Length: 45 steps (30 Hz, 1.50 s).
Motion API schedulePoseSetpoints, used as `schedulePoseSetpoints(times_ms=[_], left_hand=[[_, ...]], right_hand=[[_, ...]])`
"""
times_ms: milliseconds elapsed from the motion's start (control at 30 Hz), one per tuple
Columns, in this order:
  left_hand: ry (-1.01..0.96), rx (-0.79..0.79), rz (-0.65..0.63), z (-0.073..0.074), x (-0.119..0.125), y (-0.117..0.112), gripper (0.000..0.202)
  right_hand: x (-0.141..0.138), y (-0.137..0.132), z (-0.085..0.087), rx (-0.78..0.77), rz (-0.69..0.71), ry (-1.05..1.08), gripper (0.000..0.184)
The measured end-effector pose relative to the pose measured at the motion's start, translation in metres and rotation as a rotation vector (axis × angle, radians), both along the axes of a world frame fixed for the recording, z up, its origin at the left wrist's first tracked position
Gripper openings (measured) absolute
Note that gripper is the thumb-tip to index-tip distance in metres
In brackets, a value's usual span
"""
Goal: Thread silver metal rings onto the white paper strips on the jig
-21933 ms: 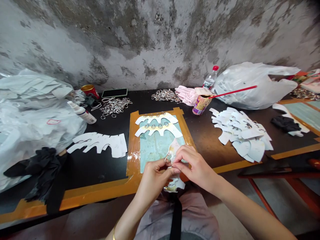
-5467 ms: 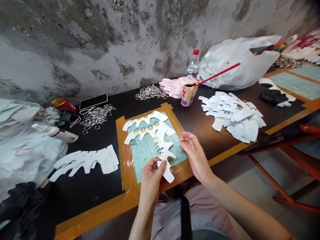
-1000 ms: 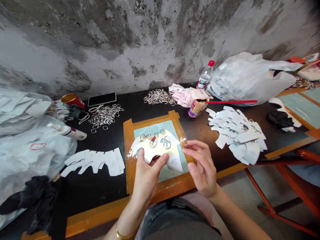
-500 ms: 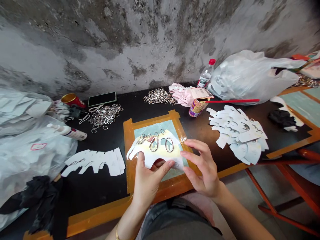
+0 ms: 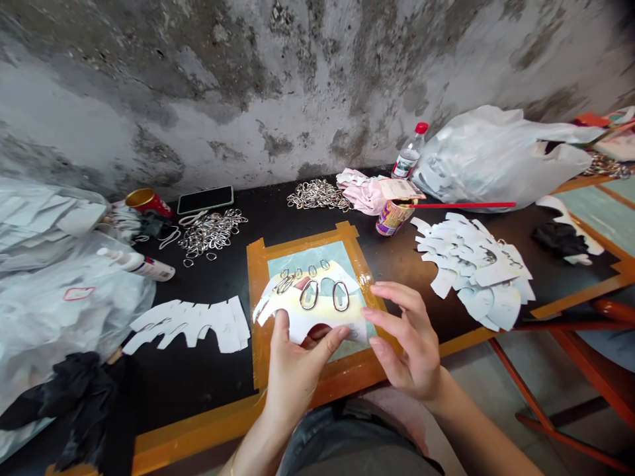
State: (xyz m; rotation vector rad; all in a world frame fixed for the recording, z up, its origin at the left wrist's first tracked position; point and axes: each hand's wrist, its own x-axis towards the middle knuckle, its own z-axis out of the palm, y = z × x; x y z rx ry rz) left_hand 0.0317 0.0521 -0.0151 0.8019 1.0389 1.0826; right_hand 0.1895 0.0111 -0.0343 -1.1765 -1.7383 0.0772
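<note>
Leftmost, a crumpled translucent plastic bag [image 5: 54, 311] full of white card is seen, with a heap of black fabric [image 5: 74, 403] at its 6 o'clock. A white spray bottle [image 5: 141, 268] is laid on its side on a black table [image 5: 198, 390], and a red can with a gold rim [image 5: 147, 202] and a black phone [image 5: 205, 199] are placed toward 12 o'clock. A pile of silver metal rings [image 5: 211, 235] is spread below the phone, and a stack of white scalloped card strips [image 5: 188, 324] is laid nearer the edge.

At centre, a white scalloped card piece [image 5: 312, 324], with two large oval rings [image 5: 309, 295] and smaller rings set along it, is held over a pale blue board framed in orange tape [image 5: 302, 243]. It is gripped by the left hand [image 5: 297, 373], with the thumb pressed against its lower edge and the fingers raised behind it. The right hand [image 5: 409, 340] is kept open at the card's 3 o'clock, its fingers [image 5: 397, 294] spread; contact with the card cannot be told.

Further right, a patterned paper cup [image 5: 391, 220] holding a red stick [image 5: 461, 205] and a loose pile of white card pieces [image 5: 476, 271] are placed on the table.
</note>
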Motion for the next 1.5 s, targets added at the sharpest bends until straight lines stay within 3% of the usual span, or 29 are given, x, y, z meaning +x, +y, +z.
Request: schedulePoseSetpoints(times_ms=[267, 400, 533, 767, 933, 1133, 1333, 1500], left_hand=[[-0.025, -0.016, 0.007, -0.001, 0.004, 0.001, 0.077], [-0.034, -0.017, 0.015, 0.002, 0.006, 0.002, 0.080], [0.002, -0.032, 0.015, 0.003, 0.006, 0.002, 0.077], [0.035, 0.010, -0.039, 0.001, 0.003, -0.003, 0.069], [0.003, 0.124, -0.047, -0.007, -0.008, -0.003, 0.048], [-0.163, -0.010, 0.005, -0.012, -0.014, 0.004, 0.029], [-0.155, 0.052, 0.003, -0.007, -0.017, 0.003, 0.029], [-0.043, 0.051, 0.094, -0.005, -0.015, 0.005, 0.023]], right_hand=[[-0.001, -0.001, 0.000, -0.082, -0.072, 0.184, 0.042], [0.000, 0.002, 0.002, -0.129, -0.008, 0.110, 0.040], [0.000, 0.006, 0.008, -0.200, -0.066, 0.408, 0.030], [-0.001, 0.011, 0.006, -0.631, 0.038, 0.776, 0.013], [-0.002, 0.008, -0.001, -0.634, 0.024, 0.976, 0.010], [0.000, 0.007, 0.002, -0.707, 0.079, 1.046, 0.011], [0.002, 0.009, 0.002, -0.802, 0.152, 1.188, 0.013], [0.002, 0.007, -0.002, -0.783, 0.124, 1.109, 0.017]])
